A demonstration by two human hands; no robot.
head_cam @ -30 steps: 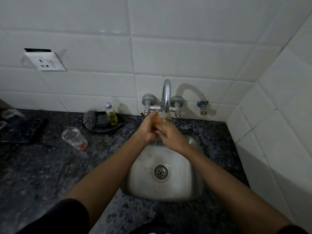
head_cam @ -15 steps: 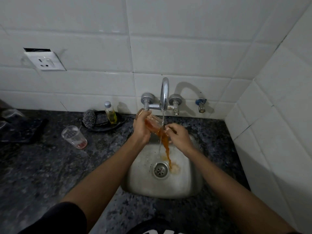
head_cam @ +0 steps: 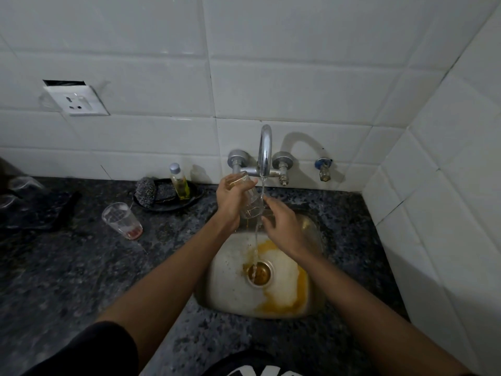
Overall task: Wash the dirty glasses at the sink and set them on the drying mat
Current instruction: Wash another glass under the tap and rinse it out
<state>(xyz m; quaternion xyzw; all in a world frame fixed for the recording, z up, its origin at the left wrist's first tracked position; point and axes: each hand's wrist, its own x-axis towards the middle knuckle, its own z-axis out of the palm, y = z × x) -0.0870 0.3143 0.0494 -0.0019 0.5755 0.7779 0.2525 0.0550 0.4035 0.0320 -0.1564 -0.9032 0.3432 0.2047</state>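
Glasses, two plainly in view, both clear: one held tilted over the sink, one standing on the counter. Nearest the camera: dark sleeve (head_cam: 81, 351) at the lower left and two bare forearms reaching forward over a speckled dark stone counter (head_cam: 67, 280). Steel sink (head_cam: 230, 289) set into the counter, its floor streaked with orange-yellow liquid around the drain (head_cam: 259, 272); a thin stream of water (head_cam: 257, 240) falls onto the drain. Right hand (head_cam: 284, 229) over the basin, fingers relaxed and loosely spread, holding nothing, fingertips just beside the stream. Left hand (head_cam: 230, 202) wrapped around the held glass (head_cam: 248, 196), which is tipped mouth-down toward the basin with its base up near the tap, the stream running past its mouth. Dirty glass (head_cam: 122, 221) upright on the counter left of the sink, reddish residue at its bottom. Black dish (head_cam: 189, 203) behind it against the wall, carrying a steel scrubber (head_cam: 146, 189) and a small bottle of yellow liquid (head_cam: 179, 181). Dark mat (head_cam: 40, 210) at the far left edge, with faint clear shapes on it too dim to identify. Chrome tap (head_cam: 264, 150) with two valves, mounted on the white tiled wall (head_cam: 298, 77); separate small valve (head_cam: 323, 169) to its right; socket plate (head_cam: 77, 100) high on the left.
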